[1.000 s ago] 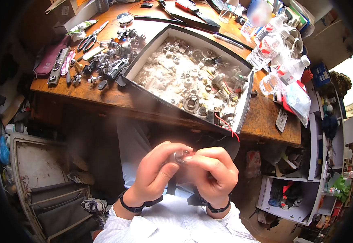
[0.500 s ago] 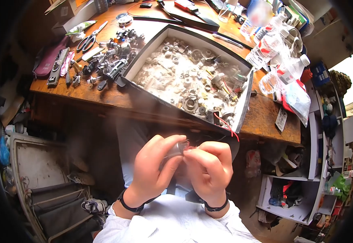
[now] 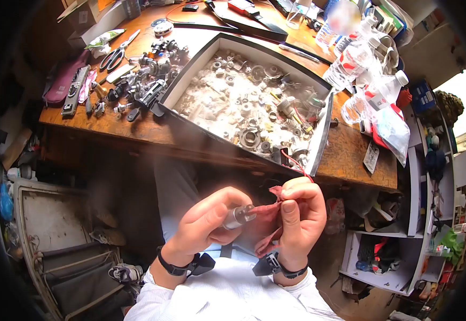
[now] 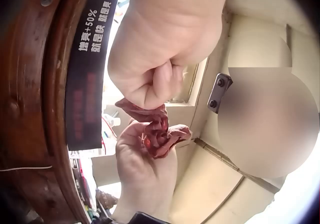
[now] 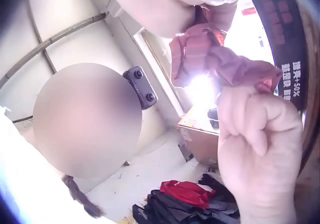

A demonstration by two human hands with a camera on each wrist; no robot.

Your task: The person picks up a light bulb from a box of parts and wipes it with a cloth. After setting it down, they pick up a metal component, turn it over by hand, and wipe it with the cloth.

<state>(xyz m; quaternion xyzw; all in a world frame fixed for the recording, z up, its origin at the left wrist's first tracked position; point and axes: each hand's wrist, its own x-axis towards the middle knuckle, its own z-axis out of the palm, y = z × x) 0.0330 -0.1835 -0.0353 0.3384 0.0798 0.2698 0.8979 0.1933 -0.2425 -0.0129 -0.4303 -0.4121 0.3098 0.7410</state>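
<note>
Left hand [image 3: 203,222]: fingers curled round a small part [image 3: 237,216], silvery body, clear tip pointing toward the other hand. Right hand [image 3: 301,222]: thumb and fingers pinch a dark red cloth [image 3: 268,218], bunched; one strip reaches to the part's clear tip, a lower fold hangs near the right wrist. Both hands are over the lap, in front of the table [image 3: 104,132]. Black strap on each wrist.

On the table's near side, an open box [image 3: 190,75], dark outside and pale inside, sits at an angle, full of small mixed pieces, many ring-shaped; red wire [image 3: 295,162] at its near corner. Left of the box: heap of metal and dark parts [image 3: 158,68], scissors [image 3: 116,58], maroon pouch [image 3: 59,88]. Right of it: clear plastic bottles [image 3: 349,64] and a red-and-clear bag [image 3: 391,131].

Farther back on the table: pen [image 3: 299,52], black tray-like piece [image 3: 249,22].
</note>
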